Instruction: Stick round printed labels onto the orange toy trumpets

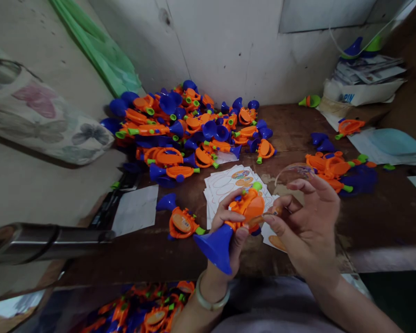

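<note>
My left hand (234, 236) is closed around an orange toy trumpet (251, 206) with a blue bell and a green mouthpiece, its bell pointing down towards me. Between the thumb and fingers of my right hand (307, 222) is a small orange oval sticker (263, 218), held against or just beside the trumpet's body; I cannot tell whether it touches. Under my hands lies a stack of white sticker sheets (225, 185) printed with ovals. To the left, a second toy trumpet (183, 223) rests on the table with an oval sticker on its side.
A large heap of toy trumpets (194, 125) fills the back left of the wooden table (291, 125). More trumpet parts (329, 166) lie at the right. A steel cylinder (52, 240) juts in at left. Below the table edge are more trumpets (156, 319). A paper-filled box (364, 92) stands back right.
</note>
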Available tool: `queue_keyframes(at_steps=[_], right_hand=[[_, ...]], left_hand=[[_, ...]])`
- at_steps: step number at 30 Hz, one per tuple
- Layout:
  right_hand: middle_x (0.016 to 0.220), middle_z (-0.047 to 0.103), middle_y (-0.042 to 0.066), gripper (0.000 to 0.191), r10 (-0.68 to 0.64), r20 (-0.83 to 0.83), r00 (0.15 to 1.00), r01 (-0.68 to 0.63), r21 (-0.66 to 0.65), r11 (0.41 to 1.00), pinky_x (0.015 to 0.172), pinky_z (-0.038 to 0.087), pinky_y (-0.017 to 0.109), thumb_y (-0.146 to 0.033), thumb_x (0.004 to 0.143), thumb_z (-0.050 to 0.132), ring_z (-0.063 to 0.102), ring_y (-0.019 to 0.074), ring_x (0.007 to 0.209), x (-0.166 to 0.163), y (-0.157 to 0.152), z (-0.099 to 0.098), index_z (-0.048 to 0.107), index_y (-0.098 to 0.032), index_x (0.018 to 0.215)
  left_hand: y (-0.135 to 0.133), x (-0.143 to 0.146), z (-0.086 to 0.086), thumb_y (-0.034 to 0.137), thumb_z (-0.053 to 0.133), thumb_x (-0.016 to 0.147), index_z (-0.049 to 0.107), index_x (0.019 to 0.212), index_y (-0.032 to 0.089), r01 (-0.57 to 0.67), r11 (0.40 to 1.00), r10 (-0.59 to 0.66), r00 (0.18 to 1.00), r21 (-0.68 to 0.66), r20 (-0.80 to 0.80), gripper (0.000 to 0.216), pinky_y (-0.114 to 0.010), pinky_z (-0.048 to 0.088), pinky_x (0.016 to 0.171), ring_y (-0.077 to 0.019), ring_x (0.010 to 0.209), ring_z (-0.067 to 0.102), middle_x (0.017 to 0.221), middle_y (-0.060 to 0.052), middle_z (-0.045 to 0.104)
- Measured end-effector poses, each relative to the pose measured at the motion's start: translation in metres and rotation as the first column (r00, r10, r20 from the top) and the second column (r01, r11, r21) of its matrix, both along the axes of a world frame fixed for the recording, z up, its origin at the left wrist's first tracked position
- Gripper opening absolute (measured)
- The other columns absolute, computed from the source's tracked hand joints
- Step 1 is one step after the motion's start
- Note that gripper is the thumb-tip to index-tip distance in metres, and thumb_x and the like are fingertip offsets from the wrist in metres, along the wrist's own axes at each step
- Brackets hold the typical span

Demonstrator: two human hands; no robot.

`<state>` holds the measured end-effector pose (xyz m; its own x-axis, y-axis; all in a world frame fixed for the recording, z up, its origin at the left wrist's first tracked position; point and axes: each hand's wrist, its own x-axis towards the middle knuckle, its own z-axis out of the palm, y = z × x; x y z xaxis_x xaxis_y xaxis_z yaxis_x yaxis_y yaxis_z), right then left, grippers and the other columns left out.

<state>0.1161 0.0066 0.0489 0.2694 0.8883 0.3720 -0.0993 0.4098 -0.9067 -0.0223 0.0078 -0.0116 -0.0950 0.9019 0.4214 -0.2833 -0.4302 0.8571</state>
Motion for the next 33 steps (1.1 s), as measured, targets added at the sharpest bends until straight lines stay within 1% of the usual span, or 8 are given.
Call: queue_keyframes(at_steps=[8,14,16,18,21,25,28,33], right_hand=[[0.130,0.056,-0.001,0.073,0.016,-0.032,0.999,-0.018,-0.049,0.999,0.075,0.065,0.027,-0.006,0.084,0.086,0.065,0.0117,0.088,0.002,-0.003,0.000,0.059,-0.046,0.139],[0.130,0.057,-0.003,0.076,0.046,-0.080,0.996,-0.054,-0.097,0.994,0.075,0.065,0.025,-0.007,0.082,0.089,0.065,0.0107,0.087,0.004,-0.002,0.001,0.061,-0.048,0.140],[0.128,0.058,-0.003,0.074,0.010,-0.095,0.995,-0.019,-0.095,0.995,0.075,0.064,0.024,-0.006,0.081,0.091,0.065,0.0102,0.086,0.008,-0.001,0.005,0.064,-0.047,0.136],[0.128,0.059,-0.004,0.075,-0.032,-0.099,0.995,0.024,-0.077,0.997,0.075,0.064,0.022,-0.003,0.079,0.091,0.065,0.0099,0.086,0.012,0.001,0.008,0.066,-0.048,0.134],[0.130,0.058,-0.004,0.080,-0.001,-0.089,0.996,-0.007,-0.084,0.996,0.074,0.064,0.022,-0.003,0.079,0.089,0.064,0.0097,0.086,0.013,-0.001,0.011,0.064,-0.050,0.139],[0.131,0.056,-0.003,0.079,0.047,-0.089,0.995,-0.058,-0.124,0.991,0.073,0.065,0.022,-0.006,0.083,0.087,0.063,0.0087,0.084,0.004,-0.006,0.007,0.060,-0.051,0.142],[0.131,0.054,-0.003,0.081,0.088,-0.092,0.992,-0.100,-0.145,0.984,0.072,0.066,0.022,-0.008,0.083,0.087,0.063,0.0092,0.085,-0.003,-0.008,0.001,0.057,-0.053,0.143],[0.130,0.054,-0.003,0.083,0.112,-0.109,0.988,-0.130,-0.169,0.977,0.073,0.066,0.021,-0.004,0.082,0.084,0.064,0.0096,0.089,-0.009,-0.008,-0.005,0.057,-0.053,0.143]], left_hand=[[-0.004,-0.011,0.012,0.038,0.071,0.108,0.071,0.114,0.029,0.087,0.996,-0.085,0.993,0.021,-0.082,0.011,-0.058,0.056,0.121,-0.0350,0.149,0.064,0.159,-0.011,0.066],[-0.006,-0.017,0.014,0.039,0.075,0.106,0.069,0.115,0.029,0.137,0.991,-0.137,0.989,-0.003,-0.059,0.015,-0.056,0.055,0.122,-0.0345,0.147,0.066,0.156,-0.012,0.070],[-0.007,-0.019,0.011,0.040,0.077,0.104,0.067,0.115,0.029,0.174,0.984,-0.174,0.985,-0.030,-0.012,0.018,-0.056,0.055,0.122,-0.0345,0.145,0.067,0.155,-0.012,0.070],[-0.009,-0.020,0.006,0.042,0.078,0.103,0.067,0.117,0.031,0.172,0.982,-0.167,0.984,-0.081,0.064,0.021,-0.057,0.055,0.121,-0.0346,0.145,0.067,0.154,-0.011,0.071],[-0.012,-0.018,-0.004,0.044,0.078,0.102,0.066,0.120,0.032,0.122,0.980,-0.098,0.984,-0.160,0.151,0.025,-0.059,0.054,0.123,-0.0356,0.148,0.065,0.153,-0.011,0.070],[-0.014,-0.011,-0.012,0.056,0.087,0.092,0.064,0.125,0.032,0.149,0.977,-0.115,0.971,-0.154,0.212,0.046,-0.061,0.053,0.123,-0.0397,0.148,0.063,0.156,-0.013,0.065],[-0.012,-0.006,-0.011,0.061,0.097,0.079,0.063,0.126,0.033,0.171,0.976,-0.136,0.962,-0.135,0.235,0.063,-0.059,0.059,0.117,-0.0401,0.141,0.069,0.155,-0.013,0.065],[-0.008,-0.003,-0.002,0.061,0.097,0.078,0.064,0.127,0.034,0.120,0.987,-0.100,0.979,-0.103,0.180,0.065,-0.060,0.057,0.121,-0.0375,0.139,0.071,0.149,-0.011,0.069]])
